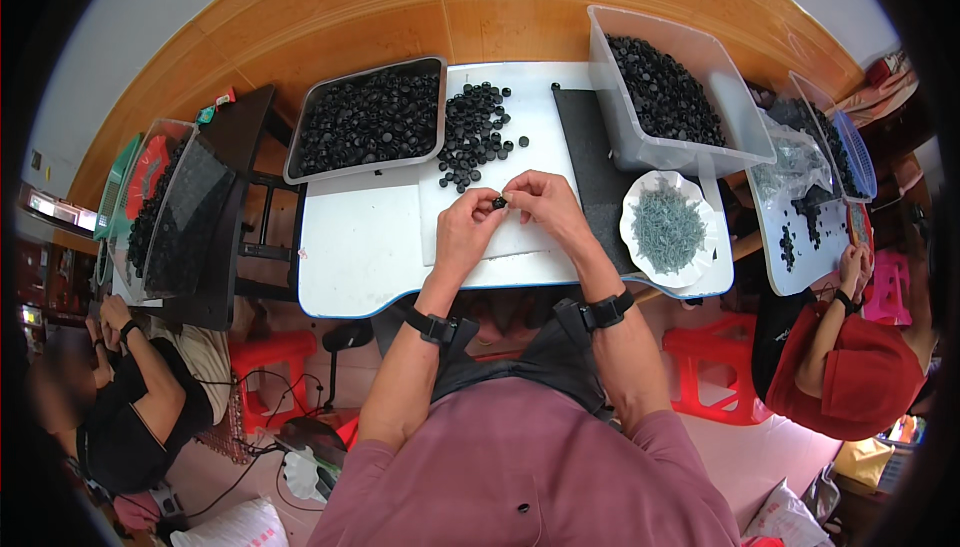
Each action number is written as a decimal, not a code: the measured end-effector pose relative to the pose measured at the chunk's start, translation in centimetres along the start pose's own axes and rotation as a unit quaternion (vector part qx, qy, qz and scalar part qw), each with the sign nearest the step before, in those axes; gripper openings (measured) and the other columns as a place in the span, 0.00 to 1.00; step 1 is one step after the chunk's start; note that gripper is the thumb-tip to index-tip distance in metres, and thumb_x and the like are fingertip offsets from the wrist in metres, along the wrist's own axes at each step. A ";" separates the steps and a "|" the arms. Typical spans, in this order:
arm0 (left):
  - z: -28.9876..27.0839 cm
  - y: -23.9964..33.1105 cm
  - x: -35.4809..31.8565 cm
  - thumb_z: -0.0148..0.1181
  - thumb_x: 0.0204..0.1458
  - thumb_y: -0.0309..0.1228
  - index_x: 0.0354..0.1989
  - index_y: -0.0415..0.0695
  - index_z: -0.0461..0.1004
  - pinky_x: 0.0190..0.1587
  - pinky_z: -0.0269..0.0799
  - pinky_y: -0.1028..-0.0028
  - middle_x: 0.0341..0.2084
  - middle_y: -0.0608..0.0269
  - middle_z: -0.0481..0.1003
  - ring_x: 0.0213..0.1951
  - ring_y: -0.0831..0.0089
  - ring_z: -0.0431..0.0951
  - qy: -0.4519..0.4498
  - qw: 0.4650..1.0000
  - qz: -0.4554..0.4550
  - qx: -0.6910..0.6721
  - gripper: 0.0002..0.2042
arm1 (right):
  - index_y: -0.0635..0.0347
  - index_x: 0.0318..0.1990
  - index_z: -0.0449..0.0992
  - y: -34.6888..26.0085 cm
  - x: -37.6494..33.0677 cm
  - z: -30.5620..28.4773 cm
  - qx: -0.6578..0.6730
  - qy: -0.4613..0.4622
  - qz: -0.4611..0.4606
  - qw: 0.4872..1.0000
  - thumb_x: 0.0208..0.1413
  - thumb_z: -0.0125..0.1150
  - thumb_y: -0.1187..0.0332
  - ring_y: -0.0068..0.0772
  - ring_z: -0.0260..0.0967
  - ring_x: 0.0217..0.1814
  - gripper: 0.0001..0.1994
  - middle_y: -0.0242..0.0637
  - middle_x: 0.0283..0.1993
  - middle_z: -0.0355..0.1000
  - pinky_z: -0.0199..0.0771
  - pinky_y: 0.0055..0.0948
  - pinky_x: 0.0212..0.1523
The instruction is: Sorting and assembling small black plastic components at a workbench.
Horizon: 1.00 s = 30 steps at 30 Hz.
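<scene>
Above the white table (pixel 360 237), my left hand (pixel 465 232) pinches a small round black plastic cap (pixel 499 203) between thumb and fingertips. My right hand (pixel 546 207) meets it from the other side, its fingertips pressed together at the cap; anything small between them is hidden. Just beyond my hands lies a loose heap of similar black caps (pixel 470 132). Right of my right hand stands a white scalloped dish (pixel 637 255) filled with thin grey-green pieces (pixel 668 230), too small to name.
A tray (pixel 440 112) of black caps stands back left, a deep translucent bin (pixel 640 155) of them back right. A dark mat (pixel 590 157) lies beneath the bin. Co-workers sit at left (pixel 150 397) and right (pixel 850 367), beside red stools (pixel 715 347). Cables (pixel 270 437) trail on the floor.
</scene>
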State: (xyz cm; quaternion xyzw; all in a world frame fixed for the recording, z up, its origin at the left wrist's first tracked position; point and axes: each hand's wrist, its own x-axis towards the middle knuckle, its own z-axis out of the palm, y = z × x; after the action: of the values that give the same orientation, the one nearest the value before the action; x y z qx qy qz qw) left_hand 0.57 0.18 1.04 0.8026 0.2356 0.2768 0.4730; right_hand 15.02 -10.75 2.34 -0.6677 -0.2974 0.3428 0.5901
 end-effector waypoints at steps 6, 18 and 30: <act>0.3 0.2 0.0 0.73 0.51 0.26 0.42 0.41 0.81 0.36 0.79 0.72 0.30 0.58 0.82 0.31 0.70 0.83 0.010 0.999 0.027 -0.015 0.11 | 0.66 0.36 0.83 0.2 -0.1 0.1 -0.006 0.007 0.000 1.000 0.55 0.70 0.70 0.19 0.71 0.24 0.07 0.32 0.28 0.78 0.72 0.22 0.27; 0.2 0.0 -0.2 0.72 0.53 0.26 0.44 0.39 0.83 0.39 0.79 0.74 0.33 0.59 0.84 0.32 0.73 0.83 0.015 0.998 0.052 0.015 0.11 | 0.63 0.38 0.84 -0.5 -0.5 -0.4 -0.018 -0.018 -0.005 1.000 0.55 0.71 0.71 0.18 0.71 0.28 0.06 0.30 0.30 0.79 0.70 0.19 0.29; -0.1 -0.1 -0.1 0.73 0.51 0.26 0.45 0.39 0.81 0.39 0.80 0.73 0.33 0.58 0.84 0.33 0.71 0.85 0.007 0.999 0.039 0.024 0.13 | 0.64 0.37 0.84 -0.8 -0.5 -0.4 -0.034 -0.013 0.014 0.999 0.53 0.71 0.72 0.19 0.72 0.27 0.06 0.31 0.30 0.79 0.71 0.21 0.29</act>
State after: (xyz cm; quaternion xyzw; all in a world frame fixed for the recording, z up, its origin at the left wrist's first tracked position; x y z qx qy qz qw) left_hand 0.44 0.19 0.99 0.8205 0.2139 0.2946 0.4407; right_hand 15.07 -11.29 3.23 -0.6870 -0.3066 0.3494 0.5585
